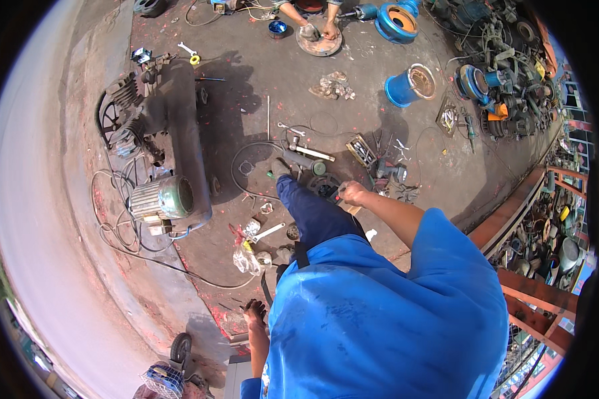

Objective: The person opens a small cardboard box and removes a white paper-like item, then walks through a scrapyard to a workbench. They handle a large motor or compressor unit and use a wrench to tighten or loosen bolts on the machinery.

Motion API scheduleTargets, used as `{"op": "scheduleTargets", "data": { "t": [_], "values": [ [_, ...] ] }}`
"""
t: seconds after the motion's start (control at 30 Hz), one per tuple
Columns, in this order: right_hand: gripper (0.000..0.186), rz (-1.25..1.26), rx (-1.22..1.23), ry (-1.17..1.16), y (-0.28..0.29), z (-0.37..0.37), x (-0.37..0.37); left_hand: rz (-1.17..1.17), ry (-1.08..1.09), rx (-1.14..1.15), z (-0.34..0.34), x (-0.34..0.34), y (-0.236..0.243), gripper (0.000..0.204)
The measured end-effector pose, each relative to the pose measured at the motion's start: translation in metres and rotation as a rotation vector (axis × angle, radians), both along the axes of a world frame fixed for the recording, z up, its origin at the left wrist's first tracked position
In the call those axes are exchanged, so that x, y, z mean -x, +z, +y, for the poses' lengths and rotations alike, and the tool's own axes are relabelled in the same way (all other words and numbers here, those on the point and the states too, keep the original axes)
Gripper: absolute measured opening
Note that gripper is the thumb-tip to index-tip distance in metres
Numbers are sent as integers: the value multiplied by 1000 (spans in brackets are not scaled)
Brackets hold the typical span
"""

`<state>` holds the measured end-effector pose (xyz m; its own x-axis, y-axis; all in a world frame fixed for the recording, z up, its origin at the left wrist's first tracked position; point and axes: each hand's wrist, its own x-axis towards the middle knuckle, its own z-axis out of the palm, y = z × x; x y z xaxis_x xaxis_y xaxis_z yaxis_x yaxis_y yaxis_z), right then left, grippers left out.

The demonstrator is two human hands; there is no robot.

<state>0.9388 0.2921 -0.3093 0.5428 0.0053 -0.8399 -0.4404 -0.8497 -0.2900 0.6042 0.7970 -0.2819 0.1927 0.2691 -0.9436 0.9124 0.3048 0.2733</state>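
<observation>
My right hand [354, 193] is closed over a small dark thing with a touch of red, beside a dark round metal part [325, 185] on the ground. What it grips is too small to make out. My left hand [253, 310] hangs low at my left side, its fingers dark and hard to read. Ahead of my leg lie a hammer [314, 153] with a pale handle and a grey cylindrical tool [302, 160]. A tray of sockets [361, 151] and a power tool [391, 171] lie beyond my right hand. A wrench [269, 232] lies left of my leg.
An air compressor [183, 133] with its motor [161, 198] stands left, cables looping around it. A co-worker's hands [318, 31] rest on a round metal plate [319, 46] at the top. A blue cylinder [399, 90] stands right of rags [333, 85]. Parts heap [512, 60] at the far right.
</observation>
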Motion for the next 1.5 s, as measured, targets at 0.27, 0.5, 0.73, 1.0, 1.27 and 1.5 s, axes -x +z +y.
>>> {"op": "scheduleTargets", "data": {
  "t": [0.27, 0.5, 0.73, 1.0, 1.27, 1.5],
  "values": [
    [54, -77, -61, -184, -28, -37, -174, -184, -118, -74, -14, -341, 25, 47],
    [38, 66, 59, -436, -41, -94, -115, -220, -233, -55, -36, -445, 8, 39],
    [34, 212, -2, -873, -31, -46, -99, -230, -531, -27, -43, -489, -49, 28],
    [28, 64, -4, -954, -198, 56, -113, -166, -1098, 34, -52, -546, -263, 37],
    [24, 48, 94, -395, -506, 190, -182, -84, -1057, 58, -54, -487, -510, 32],
    [36, -111, 253, -109, -786, 217, -217, -73, -784, 269, -88, -527, -570, 26]
  ]
}}
